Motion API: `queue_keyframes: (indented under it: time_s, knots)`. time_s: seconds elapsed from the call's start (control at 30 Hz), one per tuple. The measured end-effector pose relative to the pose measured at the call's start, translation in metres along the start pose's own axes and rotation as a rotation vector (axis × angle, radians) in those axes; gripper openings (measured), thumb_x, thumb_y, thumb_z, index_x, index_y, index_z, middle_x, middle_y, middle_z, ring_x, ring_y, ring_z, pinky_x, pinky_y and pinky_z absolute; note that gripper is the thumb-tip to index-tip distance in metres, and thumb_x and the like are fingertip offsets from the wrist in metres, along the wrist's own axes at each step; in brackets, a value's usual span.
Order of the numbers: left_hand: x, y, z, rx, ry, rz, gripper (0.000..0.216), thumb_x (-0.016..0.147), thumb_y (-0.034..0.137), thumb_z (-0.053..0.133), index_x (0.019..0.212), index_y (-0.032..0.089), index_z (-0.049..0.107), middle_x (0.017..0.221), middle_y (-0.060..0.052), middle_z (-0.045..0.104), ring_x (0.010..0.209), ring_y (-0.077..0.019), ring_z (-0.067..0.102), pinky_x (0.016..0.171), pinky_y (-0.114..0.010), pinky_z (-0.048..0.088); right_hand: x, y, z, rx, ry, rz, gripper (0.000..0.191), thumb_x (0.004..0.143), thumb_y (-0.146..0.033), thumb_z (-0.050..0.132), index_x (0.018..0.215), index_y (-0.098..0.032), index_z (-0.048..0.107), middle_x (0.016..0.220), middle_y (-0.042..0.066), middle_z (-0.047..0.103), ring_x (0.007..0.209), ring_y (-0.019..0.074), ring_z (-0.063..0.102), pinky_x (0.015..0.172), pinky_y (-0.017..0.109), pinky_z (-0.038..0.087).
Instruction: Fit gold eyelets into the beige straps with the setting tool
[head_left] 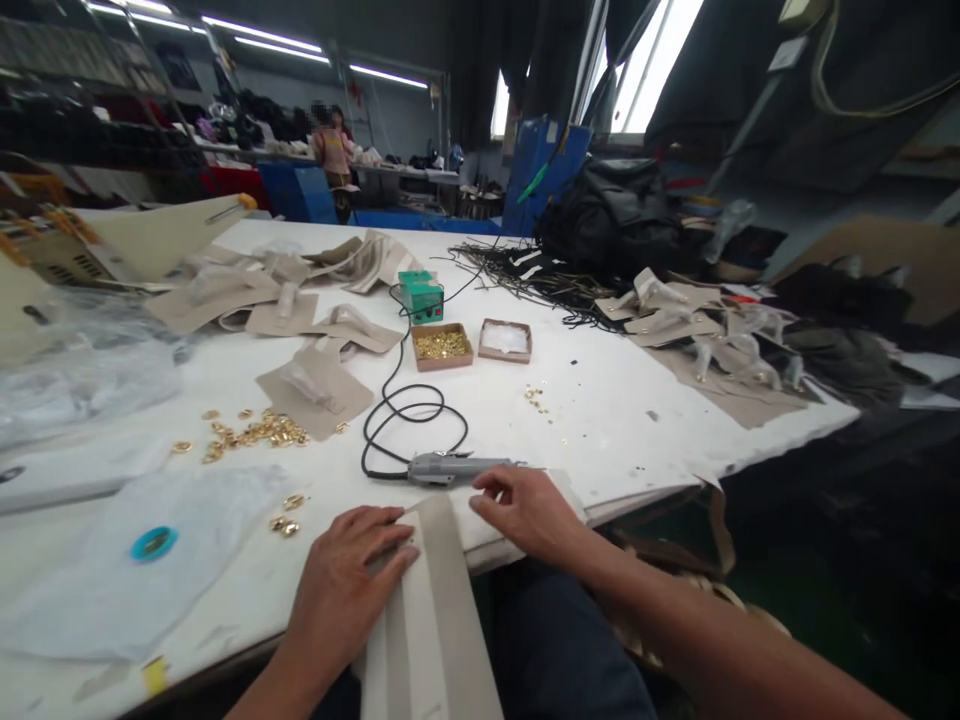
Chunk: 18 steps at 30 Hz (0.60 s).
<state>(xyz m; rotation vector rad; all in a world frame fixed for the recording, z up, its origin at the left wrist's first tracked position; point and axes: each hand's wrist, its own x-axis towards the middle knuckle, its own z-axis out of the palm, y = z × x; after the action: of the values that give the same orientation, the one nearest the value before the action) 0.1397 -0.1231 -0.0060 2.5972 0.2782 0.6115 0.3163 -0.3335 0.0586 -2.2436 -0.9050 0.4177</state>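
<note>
My left hand (349,575) lies flat, fingers stretched, on a long beige strap piece (431,620) that hangs over the near edge of the white table (600,420). My right hand (525,510) rests on the far end of the same strap, fingers curled, right beside a grey electric hand tool (454,467) with a black cord (397,400). Its fingertips sit close to the tool; whether they touch it I cannot tell. Loose gold metal rings (251,432) are scattered to the left, with two more (287,522) near my left hand.
A green box (421,295) and two small cardboard trays, one with gold parts (442,347) and one with white (505,340), stand mid-table. Beige cut pieces (315,385) and clear plastic bags (82,380) lie left; black straps (525,275) and more pieces right. A person (334,155) stands far back.
</note>
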Motion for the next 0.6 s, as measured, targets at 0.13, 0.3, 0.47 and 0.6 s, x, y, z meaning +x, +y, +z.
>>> queue_keyframes:
  time_s: [0.13,0.3,0.47,0.6]
  knots:
    - [-0.002,-0.005,0.004,0.026,0.015,0.004,0.018,0.088,0.046,0.074,0.1,0.035,0.082,0.118,0.002,0.079,0.115,-0.0291,0.068,0.099,-0.047,0.056,-0.008,0.068,-0.05,-0.025,0.238,0.097,0.021,0.088,-0.037,0.063,0.085,-0.024,0.08,0.082,0.0,0.079,0.075,0.0178,0.071,0.073,0.028,0.051]
    - [-0.001,-0.011,0.008,0.044,0.058,0.037,0.021,0.088,0.051,0.072,0.097,0.035,0.083,0.116,0.001,0.08,0.112,-0.0287,0.069,0.098,-0.045,0.057,-0.003,0.137,-0.092,-0.121,0.324,0.21,0.022,0.083,-0.036,0.061,0.083,-0.023,0.079,0.078,0.003,0.078,0.073,0.0213,0.071,0.075,0.033,0.052]
    - [-0.004,-0.017,0.011,0.066,0.049,0.042,0.024,0.088,0.054,0.072,0.101,0.037,0.082,0.119,0.002,0.079,0.115,-0.03,0.068,0.099,-0.048,0.057,0.015,0.162,-0.088,-0.19,0.289,0.169,0.024,0.084,-0.034,0.062,0.095,-0.025,0.08,0.09,0.002,0.079,0.083,0.0206,0.071,0.083,0.032,0.052]
    - [-0.005,-0.018,0.011,0.078,0.048,0.039,0.025,0.089,0.056,0.071,0.102,0.037,0.082,0.12,0.002,0.079,0.117,-0.0306,0.067,0.099,-0.049,0.057,0.032,0.168,-0.08,-0.249,0.256,0.148,0.025,0.085,-0.032,0.063,0.102,-0.027,0.08,0.089,0.001,0.077,0.082,0.0192,0.069,0.083,0.031,0.051]
